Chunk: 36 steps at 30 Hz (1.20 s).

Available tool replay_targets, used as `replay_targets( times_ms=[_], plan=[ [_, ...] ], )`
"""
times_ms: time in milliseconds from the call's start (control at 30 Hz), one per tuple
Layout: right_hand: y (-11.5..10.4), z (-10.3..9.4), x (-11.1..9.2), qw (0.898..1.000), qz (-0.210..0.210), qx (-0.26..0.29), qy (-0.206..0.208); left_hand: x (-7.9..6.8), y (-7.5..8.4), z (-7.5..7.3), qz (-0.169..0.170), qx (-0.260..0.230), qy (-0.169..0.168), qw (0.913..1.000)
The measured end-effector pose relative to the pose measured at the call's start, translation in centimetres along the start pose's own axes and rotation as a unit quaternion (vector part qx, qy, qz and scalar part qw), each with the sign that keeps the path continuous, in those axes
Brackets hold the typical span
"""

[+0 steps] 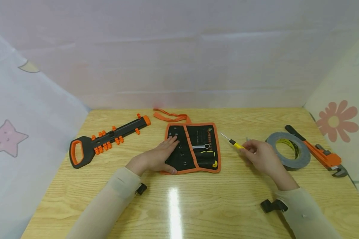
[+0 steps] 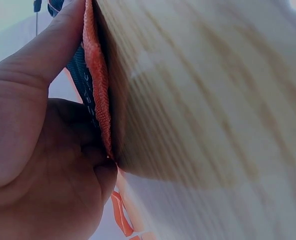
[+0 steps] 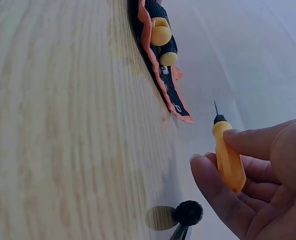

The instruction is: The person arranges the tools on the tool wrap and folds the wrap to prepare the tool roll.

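Note:
A black tool pouch with orange trim (image 1: 186, 161) lies unrolled on the table, printed with size numbers. My left hand (image 1: 158, 156) rests on its left part, fingers stretched over the fabric and thumb at the near edge. A combination wrench (image 1: 201, 146) pokes out of a right-hand pocket, with yellow tool ends (image 1: 214, 164) below it. To the right of the pouch, my right hand (image 1: 264, 157) pinches a small screwdriver (image 1: 237, 145) by its yellow handle. Its thin shaft points toward the pouch, apart from it. In the right wrist view, thumb and fingers hold the yellow handle.
A black tool holder with orange clips (image 1: 110, 137) lies at left. On the right are a roll of grey tape (image 1: 288, 151) and an orange pipe wrench (image 1: 320, 152). The pouch's orange strap (image 1: 173, 116) trails behind it. A black round-ended object (image 3: 189, 213) shows near my right hand.

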State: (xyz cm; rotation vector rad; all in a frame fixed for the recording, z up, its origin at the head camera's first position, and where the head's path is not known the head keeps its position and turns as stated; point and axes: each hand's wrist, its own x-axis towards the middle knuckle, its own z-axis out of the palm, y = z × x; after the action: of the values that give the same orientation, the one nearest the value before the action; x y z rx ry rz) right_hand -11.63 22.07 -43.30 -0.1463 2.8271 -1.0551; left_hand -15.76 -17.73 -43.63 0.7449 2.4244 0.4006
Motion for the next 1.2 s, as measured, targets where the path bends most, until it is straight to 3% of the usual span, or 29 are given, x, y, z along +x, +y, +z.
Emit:
replay_targets(
  times_ms=[567, 867, 1200],
  plan=[
    [-0.9, 0.7, 1.0, 0.999, -0.026, 0.019, 0.017, 0.2, -0.2, 0.1, 0.001, 0.002, -0.003, 1.0],
    [-1.3, 1.4, 1.8, 0.998, -0.05, -0.019, 0.021, 0.1, -0.1, 0.0, -0.001, 0.0, -0.004, 1.0],
    [-2.1, 2.0, 2.9, 0.997, -0.072, -0.013, 0.013, 0.0, -0.1, 0.0, 0.001, -0.005, 0.0, 1.0]
  ],
)
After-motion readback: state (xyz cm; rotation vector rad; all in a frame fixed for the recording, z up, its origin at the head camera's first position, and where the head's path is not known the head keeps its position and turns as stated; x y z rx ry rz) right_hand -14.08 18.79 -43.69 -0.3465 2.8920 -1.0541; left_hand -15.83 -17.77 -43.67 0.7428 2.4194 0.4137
